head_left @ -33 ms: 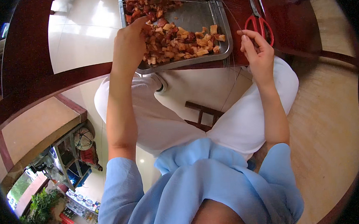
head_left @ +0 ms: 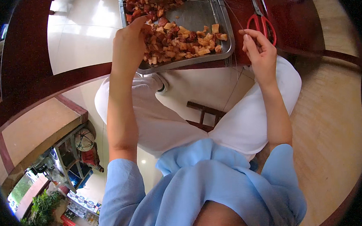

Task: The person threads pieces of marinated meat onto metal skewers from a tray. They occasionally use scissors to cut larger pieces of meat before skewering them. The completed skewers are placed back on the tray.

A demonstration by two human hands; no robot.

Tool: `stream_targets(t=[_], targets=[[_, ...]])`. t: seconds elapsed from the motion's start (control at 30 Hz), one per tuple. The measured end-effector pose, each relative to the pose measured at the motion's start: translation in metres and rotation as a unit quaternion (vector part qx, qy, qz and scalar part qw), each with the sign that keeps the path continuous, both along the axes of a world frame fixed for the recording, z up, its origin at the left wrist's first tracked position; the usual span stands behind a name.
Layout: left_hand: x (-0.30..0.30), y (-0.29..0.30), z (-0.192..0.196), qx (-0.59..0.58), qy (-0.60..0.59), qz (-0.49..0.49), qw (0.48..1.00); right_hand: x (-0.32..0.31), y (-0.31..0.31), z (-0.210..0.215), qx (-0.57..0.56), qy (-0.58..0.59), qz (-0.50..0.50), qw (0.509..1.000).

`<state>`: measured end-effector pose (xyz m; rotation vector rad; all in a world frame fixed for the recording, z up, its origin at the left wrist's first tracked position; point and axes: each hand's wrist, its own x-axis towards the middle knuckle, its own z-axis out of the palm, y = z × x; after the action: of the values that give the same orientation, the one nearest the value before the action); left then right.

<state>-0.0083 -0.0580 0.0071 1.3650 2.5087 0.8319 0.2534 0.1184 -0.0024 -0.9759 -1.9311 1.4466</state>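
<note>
Barely anything has moved since the earlier frame: the left hand (head_left: 128,43), at eleven o'clock, sits a touch nearer nine, so the work seems at the same step. Its fingertips dip behind the meat pieces (head_left: 181,42) in the metal tray (head_left: 227,25) at twelve o'clock; whether they grip one, I cannot tell. At two o'clock the right hand (head_left: 261,58) pinches a thin stick (head_left: 235,17), its far end unclear. The frame cuts off the tray's top.

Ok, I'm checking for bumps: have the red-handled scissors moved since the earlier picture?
No: the scissors keep their place on the dark red table, right of the metal tray.
</note>
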Motion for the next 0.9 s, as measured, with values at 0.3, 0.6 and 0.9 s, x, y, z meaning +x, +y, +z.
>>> stream_targets(t=[0.3,0.6,0.9], targets=[[0.018,0.005,-0.003,-0.015,0.066,-0.12,0.99,-0.007,-0.001,-0.005,0.023,0.006,0.018,1.0],[0.008,0.031,-0.009,-0.079,0.084,-0.064,0.991,-0.008,-0.01,-0.01,0.021,-0.007,0.026,0.999],[0.003,0.037,0.006,0.269,-0.613,-0.013,0.743,0.002,-0.027,0.008,-0.075,-0.006,0.058,0.995]])
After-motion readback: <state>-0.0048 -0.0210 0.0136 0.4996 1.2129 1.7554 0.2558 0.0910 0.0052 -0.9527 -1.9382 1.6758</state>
